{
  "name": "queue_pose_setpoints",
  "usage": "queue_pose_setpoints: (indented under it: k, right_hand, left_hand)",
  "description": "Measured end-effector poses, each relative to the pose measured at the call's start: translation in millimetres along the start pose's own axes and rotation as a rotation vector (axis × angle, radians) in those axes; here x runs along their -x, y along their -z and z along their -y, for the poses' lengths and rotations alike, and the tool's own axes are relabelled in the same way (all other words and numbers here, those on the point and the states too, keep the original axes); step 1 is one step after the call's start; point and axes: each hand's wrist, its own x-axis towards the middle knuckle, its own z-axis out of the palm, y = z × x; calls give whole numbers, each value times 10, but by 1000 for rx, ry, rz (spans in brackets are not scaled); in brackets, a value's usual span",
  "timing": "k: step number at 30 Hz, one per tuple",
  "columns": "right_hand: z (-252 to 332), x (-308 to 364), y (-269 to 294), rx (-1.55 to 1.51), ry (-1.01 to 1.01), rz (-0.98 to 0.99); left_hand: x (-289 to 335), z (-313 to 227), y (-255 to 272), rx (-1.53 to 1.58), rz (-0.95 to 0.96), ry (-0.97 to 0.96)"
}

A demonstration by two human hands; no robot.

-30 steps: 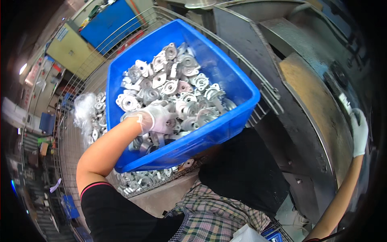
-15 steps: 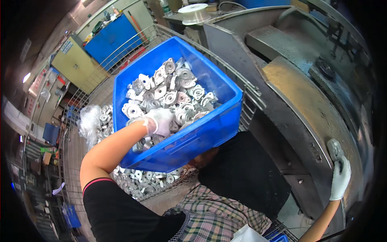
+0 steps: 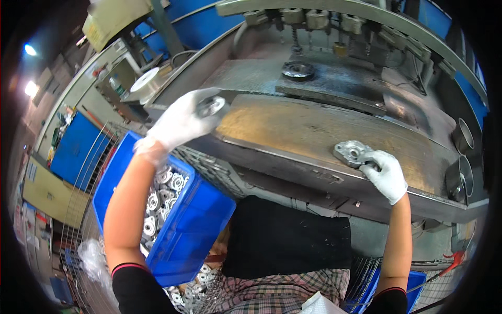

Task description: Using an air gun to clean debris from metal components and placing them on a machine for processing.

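- Head view: the left hand (image 3: 183, 119), in a white glove, is lifted above the left end of the brown surface (image 3: 293, 125), near its front edge. Its grip is clamped on a gray metal part (image 3: 212, 106), which looks slightly blurred and is partly covered by the fingers.
- The right hand (image 3: 386, 175), also gloved, has its grip clamped on the right end of a silver metal part (image 3: 351, 152), thumb and fingers together on it. That part lies near the front edge of the surface; whether it rests there fully or is held just above cannot be told.
- Below the left forearm, a blue tub (image 3: 196, 225) stands tilted in the view, with more metal parts (image 3: 167, 196) inside.
- Behind the surface, a dark ring (image 3: 298, 70) sits on a raised plate; two metal cups (image 3: 460, 180) are at the far right.
- The step in hand seems to be handling one part per hand at the surface, the left one being supplied from the tub.
- The next move seems to call for a steady grip on both parts, keeping them from knocking together or slipping off the front edge.
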Motion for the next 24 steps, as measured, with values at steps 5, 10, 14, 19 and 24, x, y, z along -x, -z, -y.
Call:
queue_pose_setpoints:
  k: [5,10,14,19,24]
  right_hand:
    - [14,9,48,-59,-56,-10]
    - [44,-41,52,-18,-75,37]
    - [-37,-34,50,-14,-44,13]
    - [-49,-49,18,37,17,-11]
    - [-98,-27,-4,31,16,-28]
  left_hand:
    - [-1138,-394,-693,-14,110,-138]
    - [-2059,-191,-1356,-92,5,-201]
    - [-2264,-389,-1645,-8,-54,-55]
    - [-2459,-62,-1859,-132,-211,-213]
    - [-2609,-81,-2025,-161,-227,-164]
